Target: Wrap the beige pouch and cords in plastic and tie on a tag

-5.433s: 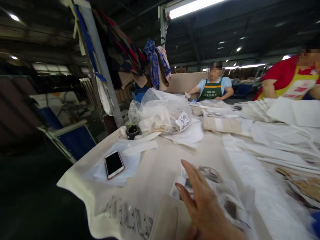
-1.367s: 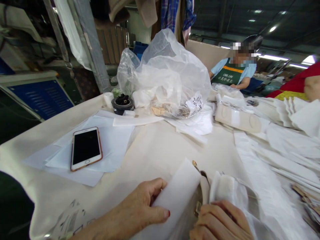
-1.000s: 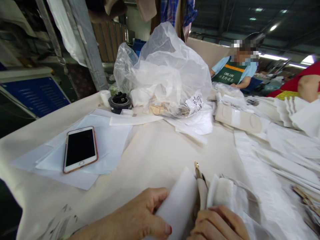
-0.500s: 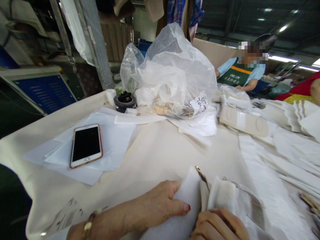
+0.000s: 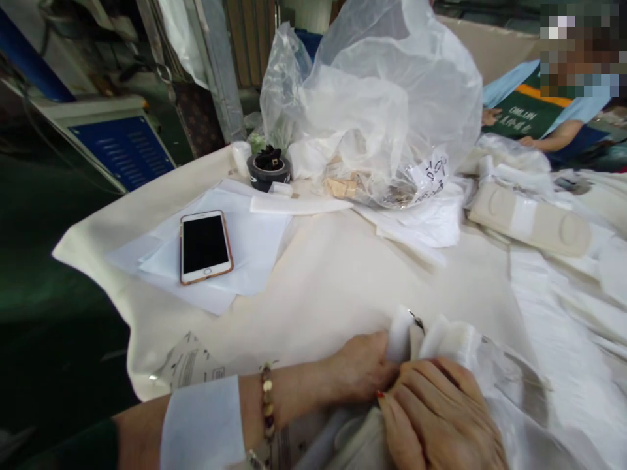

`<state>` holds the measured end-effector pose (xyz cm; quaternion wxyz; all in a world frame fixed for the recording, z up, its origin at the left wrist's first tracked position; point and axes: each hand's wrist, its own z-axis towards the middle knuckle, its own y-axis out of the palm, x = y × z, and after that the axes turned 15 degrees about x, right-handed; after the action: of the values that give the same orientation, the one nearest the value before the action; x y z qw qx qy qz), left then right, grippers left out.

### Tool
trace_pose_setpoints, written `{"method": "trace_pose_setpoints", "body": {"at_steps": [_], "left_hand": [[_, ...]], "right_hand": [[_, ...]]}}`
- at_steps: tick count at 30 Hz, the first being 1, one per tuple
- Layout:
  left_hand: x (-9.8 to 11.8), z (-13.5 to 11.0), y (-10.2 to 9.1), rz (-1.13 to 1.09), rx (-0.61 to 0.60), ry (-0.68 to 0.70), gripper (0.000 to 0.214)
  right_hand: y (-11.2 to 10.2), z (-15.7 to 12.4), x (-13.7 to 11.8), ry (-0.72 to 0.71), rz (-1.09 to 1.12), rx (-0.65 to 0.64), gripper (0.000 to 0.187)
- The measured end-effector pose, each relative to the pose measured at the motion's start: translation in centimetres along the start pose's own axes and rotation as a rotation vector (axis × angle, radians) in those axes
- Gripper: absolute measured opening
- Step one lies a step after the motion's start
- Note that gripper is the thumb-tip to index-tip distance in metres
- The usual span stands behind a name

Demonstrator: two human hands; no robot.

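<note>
My left hand [image 5: 360,369] is closed round a white sheet of soft wrapping paper [image 5: 398,333] at the near edge of the table, a beaded bracelet [image 5: 266,401] on its wrist. Close beside it, my right hand [image 5: 443,418] is curled over a cream-coloured bag-like item [image 5: 365,440] and a white padded bundle [image 5: 453,339]. A small metal clasp [image 5: 417,320] sticks up between the paper and the bundle. Both hands touch each other at the fingers.
A phone [image 5: 204,245] lies on white sheets at the left. A large clear plastic bag [image 5: 382,111] and a dark tape roll [image 5: 268,173] stand at the back. A cream padded piece [image 5: 531,219] lies right. A person in a green apron [image 5: 533,117] sits behind.
My left hand has slid right and folded the white paper down against the cream item. The view has tilted lower and moved closer to the table. My right hand stays on the bundle.
</note>
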<state>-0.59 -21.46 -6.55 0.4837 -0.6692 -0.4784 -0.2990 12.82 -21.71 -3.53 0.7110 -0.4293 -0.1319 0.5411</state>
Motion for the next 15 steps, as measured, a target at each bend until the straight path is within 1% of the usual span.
{"method": "trace_pose_setpoints", "body": {"at_steps": [3, 6, 8, 10, 11, 13, 15], "left_hand": [[-0.6, 0.2, 0.2, 0.002, 0.021, -0.072, 0.022], [-1.2, 0.3, 0.4, -0.075, 0.037, -0.091, 0.028], [-1.5, 0.4, 0.5, -0.218, 0.027, -0.053, 0.022], [-1.5, 0.5, 0.4, -0.442, -0.031, -0.007, 0.011], [-1.6, 0.6, 0.3, -0.550, -0.066, 0.000, 0.006], [-1.8, 0.3, 0.0, -0.704, -0.119, -0.033, 0.008], [-2.5, -0.7, -0.4, -0.741, -0.090, -0.148, 0.015]], "right_hand": [[-0.3, 0.2, 0.4, 0.001, 0.023, -0.066, 0.030], [-0.4, 0.5, 0.9, -0.040, 0.008, -0.041, 0.025], [-0.1, 0.7, 1.1, -0.069, -0.101, 0.015, 0.024], [0.4, 0.9, 1.2, -0.136, -0.239, 0.054, 0.035], [0.7, 1.0, 1.3, -0.176, -0.291, 0.047, 0.041], [1.2, 1.1, 1.3, -0.233, -0.335, -0.014, 0.046], [1.6, 1.1, 1.3, -0.238, -0.340, -0.075, 0.048]]}}
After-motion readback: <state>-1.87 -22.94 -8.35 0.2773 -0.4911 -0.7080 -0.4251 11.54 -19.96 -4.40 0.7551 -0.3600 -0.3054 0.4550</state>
